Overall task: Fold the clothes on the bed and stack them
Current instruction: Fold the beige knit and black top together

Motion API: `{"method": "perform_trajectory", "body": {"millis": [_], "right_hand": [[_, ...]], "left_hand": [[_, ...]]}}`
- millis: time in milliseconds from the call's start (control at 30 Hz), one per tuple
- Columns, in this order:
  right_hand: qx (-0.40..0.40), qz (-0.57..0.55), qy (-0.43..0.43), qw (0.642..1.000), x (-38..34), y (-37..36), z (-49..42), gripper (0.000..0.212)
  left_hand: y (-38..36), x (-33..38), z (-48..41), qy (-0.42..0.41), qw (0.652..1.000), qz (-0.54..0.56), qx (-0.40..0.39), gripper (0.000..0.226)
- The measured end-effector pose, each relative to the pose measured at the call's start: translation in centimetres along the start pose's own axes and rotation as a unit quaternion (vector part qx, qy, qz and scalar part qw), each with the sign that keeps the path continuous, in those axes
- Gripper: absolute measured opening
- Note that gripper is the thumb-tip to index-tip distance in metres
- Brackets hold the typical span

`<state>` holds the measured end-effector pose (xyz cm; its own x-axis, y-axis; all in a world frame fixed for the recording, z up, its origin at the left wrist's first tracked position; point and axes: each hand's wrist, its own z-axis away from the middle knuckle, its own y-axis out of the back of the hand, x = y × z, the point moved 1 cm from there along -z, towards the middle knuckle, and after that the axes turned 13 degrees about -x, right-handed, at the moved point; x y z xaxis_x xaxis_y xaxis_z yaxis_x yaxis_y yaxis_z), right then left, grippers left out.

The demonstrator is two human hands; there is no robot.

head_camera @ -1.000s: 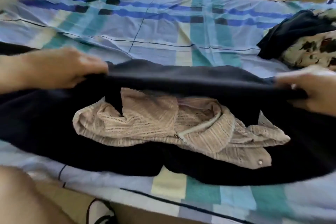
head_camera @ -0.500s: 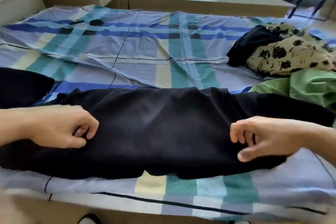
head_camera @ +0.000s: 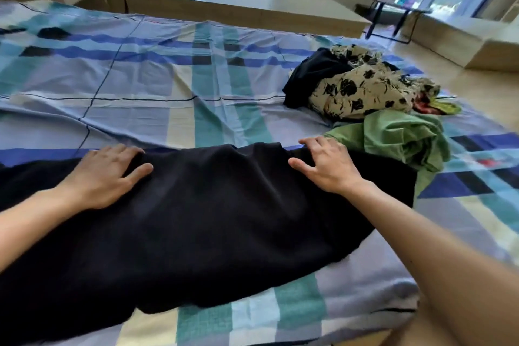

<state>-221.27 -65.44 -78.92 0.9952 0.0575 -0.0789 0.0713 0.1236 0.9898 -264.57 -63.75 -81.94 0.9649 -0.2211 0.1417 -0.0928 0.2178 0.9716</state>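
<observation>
A large black garment [head_camera: 202,227] lies folded over across the near part of the bed [head_camera: 146,93], which has a blue, teal and cream checked sheet. My left hand [head_camera: 108,174] lies flat on the garment's far edge at the left, fingers spread. At the right, my right hand [head_camera: 327,166] presses flat on the same edge. A crumpled green garment [head_camera: 398,137] lies just right of my right hand. Behind it sits a cream garment with black flowers [head_camera: 362,90] and another dark garment [head_camera: 311,76].
A small red and yellow-green cloth [head_camera: 438,107] lies at the bed's right edge. Low wooden platforms [head_camera: 241,0] stand beyond the bed, with a small side table [head_camera: 398,5] near the windows. The far left half of the sheet is bare.
The black garment was folded down over a beige knitted garment, which is now hidden. My hands let go of its edge and moved forward, now pressing flat on its far edge.
</observation>
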Motion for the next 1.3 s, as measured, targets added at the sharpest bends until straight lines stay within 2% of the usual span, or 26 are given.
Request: {"method": "perform_trajectory", "body": {"millis": [100, 233, 300, 400, 467, 567, 633, 700, 800, 933, 1000, 1067, 1100, 1133, 1200, 1233, 1300], "right_hand": [[-0.021, 0.005, 0.011, 1.0, 0.1, 0.4, -1.4, 0.037], [-0.037, -0.146, -0.041, 0.988, 3.5, 3.3, -1.5, 0.021], [-0.019, -0.162, -0.084, 0.983, 6.0, 4.1, -0.8, 0.012], [-0.036, -0.179, -0.116, 0.976, 8.0, 3.8, 0.1, 0.023], [-0.073, -0.182, -0.119, 0.973, 8.5, 3.8, 0.7, 0.029], [-0.102, -0.161, -0.132, 0.973, 9.1, 4.6, 1.7, 0.027], [-0.098, -0.144, -0.141, 0.975, 9.2, 5.0, 2.2, 0.02], [-0.103, -0.132, -0.151, 0.974, 9.1, 5.1, 2.5, 0.016], [-0.085, -0.143, -0.178, 0.97, 9.4, 5.3, 2.9, 0.015], [-0.015, -0.219, -0.214, 0.952, 10.3, 5.1, 3.7, 0.023], [-0.011, -0.292, -0.211, 0.933, 10.3, 4.5, 3.9, 0.025], [-0.057, -0.347, -0.202, 0.914, 10.1, 4.2, 4.2, 0.023], [-0.095, -0.366, -0.195, 0.905, 9.9, 4.3, 4.5, 0.035], [-0.134, -0.371, -0.191, 0.899, 9.7, 4.6, 4.8, 0.057], [-0.19, -0.34, -0.186, 0.902, 9.4, 5.0, 5.5, 0.091], [-0.213, -0.324, -0.18, 0.904, 9.2, 4.9, 5.6, 0.095], [-0.228, -0.319, -0.183, 0.901, 9.5, 4.6, 5.7, 0.085]], "left_hand": [[0.3, 0.2, -0.7, 0.021, 0.999, -0.034, 0.004, 0.072], [0.2, 0.0, -1.5, 0.043, 0.997, -0.069, 0.008, 0.057], [0.0, 0.3, -1.8, 0.059, 0.994, -0.092, -0.004, 0.056], [-0.3, 1.2, -2.1, 0.078, 0.99, -0.115, -0.008, 0.057], [0.1, 2.8, -1.7, 0.044, 0.993, -0.098, 0.047, 0.062], [1.2, 8.4, 0.3, -0.086, 0.992, -0.038, 0.087, 0.075], [0.9, 13.0, 2.1, -0.182, 0.981, -0.01, 0.068, 0.072], [-0.6, 16.8, 3.9, -0.25, 0.968, 0.003, 0.014, 0.073], [-3.5, 19.3, 5.2, -0.274, 0.959, -0.05, -0.052, 0.078], [-4.1, 19.0, 5.4, -0.272, 0.958, -0.071, -0.051, 0.077], [-3.9, 18.8, 5.5, -0.268, 0.958, -0.08, -0.056, 0.077], [-3.9, 18.9, 5.6, -0.263, 0.959, -0.081, -0.061, 0.078], [-3.9, 19.0, 5.7, -0.258, 0.961, -0.081, -0.064, 0.079], [-3.9, 19.0, 5.7, -0.253, 0.962, -0.078, -0.063, 0.08], [-3.9, 19.4, 5.9, -0.241, 0.966, -0.072, -0.059, 0.085], [-3.9, 19.6, 5.9, -0.235, 0.968, -0.068, -0.056, 0.085], [-4.0, 20.2, 6.1, -0.225, 0.971, -0.06, -0.049, 0.084]]}}
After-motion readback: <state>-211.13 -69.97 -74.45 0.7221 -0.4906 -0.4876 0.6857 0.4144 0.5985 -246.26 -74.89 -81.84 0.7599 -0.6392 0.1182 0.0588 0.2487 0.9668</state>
